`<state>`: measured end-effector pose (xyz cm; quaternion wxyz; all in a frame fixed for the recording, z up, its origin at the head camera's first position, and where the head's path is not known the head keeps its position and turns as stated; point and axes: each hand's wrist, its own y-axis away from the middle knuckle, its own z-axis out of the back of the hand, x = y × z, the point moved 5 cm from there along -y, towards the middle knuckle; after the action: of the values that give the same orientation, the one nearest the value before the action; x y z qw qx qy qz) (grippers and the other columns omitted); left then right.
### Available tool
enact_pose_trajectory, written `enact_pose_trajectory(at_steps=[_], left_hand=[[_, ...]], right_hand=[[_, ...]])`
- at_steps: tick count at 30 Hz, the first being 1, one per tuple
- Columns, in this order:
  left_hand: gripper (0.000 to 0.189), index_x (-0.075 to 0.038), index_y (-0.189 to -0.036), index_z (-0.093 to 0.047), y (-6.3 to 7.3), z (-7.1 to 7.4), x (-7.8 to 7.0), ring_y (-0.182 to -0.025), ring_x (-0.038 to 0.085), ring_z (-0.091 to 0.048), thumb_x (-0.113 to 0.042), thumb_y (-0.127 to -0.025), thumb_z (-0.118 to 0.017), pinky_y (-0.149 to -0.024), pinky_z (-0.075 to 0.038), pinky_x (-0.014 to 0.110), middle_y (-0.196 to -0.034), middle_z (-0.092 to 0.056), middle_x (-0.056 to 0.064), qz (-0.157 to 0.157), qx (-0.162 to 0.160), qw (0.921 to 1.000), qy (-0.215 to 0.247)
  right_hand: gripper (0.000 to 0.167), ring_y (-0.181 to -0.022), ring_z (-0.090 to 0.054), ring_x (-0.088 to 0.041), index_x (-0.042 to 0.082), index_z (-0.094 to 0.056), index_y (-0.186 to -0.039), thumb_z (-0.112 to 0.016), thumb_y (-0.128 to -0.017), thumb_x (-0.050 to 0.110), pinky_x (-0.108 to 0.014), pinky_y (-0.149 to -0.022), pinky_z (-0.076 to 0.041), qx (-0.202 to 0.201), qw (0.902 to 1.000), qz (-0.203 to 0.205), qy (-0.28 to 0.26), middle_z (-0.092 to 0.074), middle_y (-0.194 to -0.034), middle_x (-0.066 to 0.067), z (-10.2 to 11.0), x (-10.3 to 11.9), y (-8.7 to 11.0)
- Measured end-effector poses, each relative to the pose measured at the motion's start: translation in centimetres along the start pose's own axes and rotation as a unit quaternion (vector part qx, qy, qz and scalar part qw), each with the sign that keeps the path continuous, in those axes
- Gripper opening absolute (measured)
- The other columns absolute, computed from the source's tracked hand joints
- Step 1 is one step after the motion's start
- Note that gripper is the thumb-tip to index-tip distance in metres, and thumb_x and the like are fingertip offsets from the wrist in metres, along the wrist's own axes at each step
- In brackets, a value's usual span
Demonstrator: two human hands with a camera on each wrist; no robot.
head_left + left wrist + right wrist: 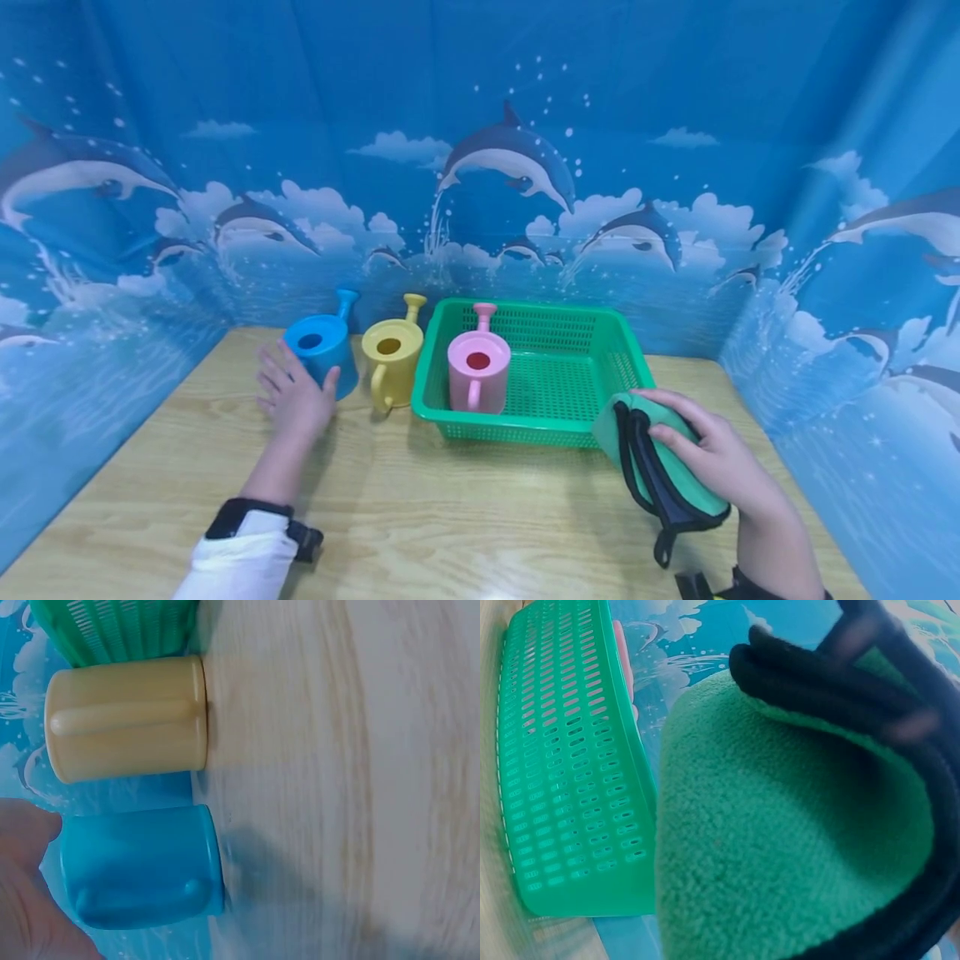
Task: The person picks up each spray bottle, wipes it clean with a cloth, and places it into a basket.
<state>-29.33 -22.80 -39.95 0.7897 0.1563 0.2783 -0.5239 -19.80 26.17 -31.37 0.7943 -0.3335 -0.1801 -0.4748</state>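
My left hand is at the near left side of a blue watering can, fingers spread and thumb toward its front. In the left wrist view the thumb shows close to the can's upper end. My right hand grips a folded green cloth with black edging and a hanging loop, thumb on top. The cloth overlaps the near right corner of a green basket in the head view and fills much of the right wrist view. Inside the basket's left end stands a pink watering can.
Between the blue can and the basket stands a yellow watering can, its handle toward me. All of this is on a light wooden table. A blue dolphin-print curtain closes off the back and both sides.
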Motion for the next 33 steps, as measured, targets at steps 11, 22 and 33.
enact_pose_trajectory(at_steps=[11,22,33], left_hand=[[0.09,0.002,-0.147,0.023,-0.1,-1.1,0.7,-0.138,0.059,-0.008,-0.035,-0.101,-0.044,-0.111,-0.014,0.067,-0.154,0.019,0.031,0.019,0.009,0.9956,0.091],[0.071,0.013,-0.147,0.005,-0.8,-0.7,1.8,-0.14,0.055,-0.013,-0.031,-0.105,-0.03,-0.115,-0.015,0.06,-0.149,-0.009,0.043,0.031,0.014,0.9758,0.216],[0.064,0.013,-0.141,-0.028,-1.0,-0.9,3.4,-0.128,0.049,-0.039,-0.04,-0.106,-0.016,-0.107,-0.033,0.058,-0.136,-0.041,0.034,0.083,0.016,0.9709,0.224]], right_hand=[[0.039,-0.117,-0.038,0.02,0.022,-0.053,-0.137,-0.055,-0.099,0.016,-0.006,-0.089,-0.037,-0.004,0.9998,-0.013,0.013,-0.056,-0.137,-0.001,0.0,-0.2,0.1],[0.039,-0.117,-0.039,0.019,0.017,-0.053,-0.137,-0.056,-0.098,0.015,-0.007,-0.089,-0.039,-0.003,0.9998,-0.014,0.012,-0.056,-0.137,-0.009,0.0,-0.2,0.0],[0.039,-0.119,-0.037,0.019,0.017,-0.052,-0.138,-0.054,-0.099,0.017,-0.006,-0.089,-0.038,0.001,0.9998,-0.017,0.006,-0.054,-0.138,0.006,-0.2,-0.4,-0.1]])
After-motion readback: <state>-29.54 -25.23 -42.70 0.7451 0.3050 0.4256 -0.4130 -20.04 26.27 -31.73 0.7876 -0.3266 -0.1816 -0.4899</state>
